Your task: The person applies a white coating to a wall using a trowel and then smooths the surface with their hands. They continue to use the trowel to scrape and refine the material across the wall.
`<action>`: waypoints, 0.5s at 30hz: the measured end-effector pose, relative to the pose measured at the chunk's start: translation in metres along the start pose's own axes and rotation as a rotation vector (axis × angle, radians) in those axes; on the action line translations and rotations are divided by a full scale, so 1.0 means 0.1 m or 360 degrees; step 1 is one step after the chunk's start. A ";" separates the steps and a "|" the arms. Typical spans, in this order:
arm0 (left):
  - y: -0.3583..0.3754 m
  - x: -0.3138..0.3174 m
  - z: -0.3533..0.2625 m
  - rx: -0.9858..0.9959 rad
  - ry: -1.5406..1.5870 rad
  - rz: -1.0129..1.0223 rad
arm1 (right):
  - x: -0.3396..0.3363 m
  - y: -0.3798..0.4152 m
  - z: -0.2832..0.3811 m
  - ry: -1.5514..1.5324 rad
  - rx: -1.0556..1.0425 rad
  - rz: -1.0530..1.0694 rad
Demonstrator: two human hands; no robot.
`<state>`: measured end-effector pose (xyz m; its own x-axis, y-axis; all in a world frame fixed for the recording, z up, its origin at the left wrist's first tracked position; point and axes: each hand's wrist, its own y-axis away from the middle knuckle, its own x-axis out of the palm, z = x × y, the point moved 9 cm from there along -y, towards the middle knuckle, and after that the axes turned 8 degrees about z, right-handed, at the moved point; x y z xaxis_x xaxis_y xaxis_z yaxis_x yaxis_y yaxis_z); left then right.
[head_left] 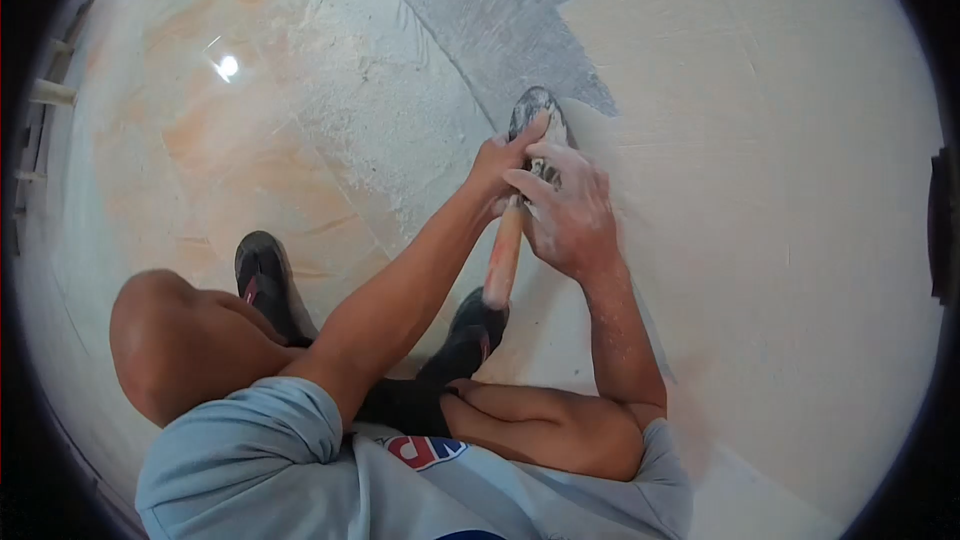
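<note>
Between my hands is a trowel with a dark, rounded metal blade (538,100) smeared with whitish material. Its wooden handle (504,258) points back toward my body, reddish on one side. My left hand (503,162) grips the tool from the left, thumb laid along the blade. From the right, my right hand (575,205), dusted white, curls its fingers and thumb over the blade's base. Part of the blade and some fingertips are hidden behind the hands.
I squat on a pale, dusty surface with dark shoes (266,275) under me. White crumbs (385,130) lie scattered to the left, near orange-tinted patches (240,155). A grey coated area (510,15) with a jagged edge lies ahead, meeting a smooth cream area (760,180) on the right.
</note>
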<state>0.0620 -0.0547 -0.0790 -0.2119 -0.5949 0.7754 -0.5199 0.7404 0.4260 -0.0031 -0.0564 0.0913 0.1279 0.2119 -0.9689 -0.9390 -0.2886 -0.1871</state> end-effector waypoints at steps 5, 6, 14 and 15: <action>0.13 0.07 0.12 0.0003 0.0307 0.0197 | -0.11 0.31 -0.31 -0.0615 0.0492 -0.0063; 0.15 0.07 0.14 0.0011 0.0243 0.0191 | -0.04 0.35 -0.36 -0.0949 0.0582 -0.0043; 0.13 0.17 0.37 0.0242 0.0348 0.0194 | 0.29 0.46 -0.50 -0.1292 0.1118 -0.0724; 0.15 0.17 0.40 0.0232 0.0326 0.0149 | 0.28 0.45 -0.49 -0.1286 0.1116 -0.0723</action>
<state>0.0180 -0.0662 -0.0781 -0.1006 -0.4390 0.8928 -0.6225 0.7278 0.2878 -0.0261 -0.1090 0.0481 0.4947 0.7702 -0.4026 -0.8621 0.4934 -0.1153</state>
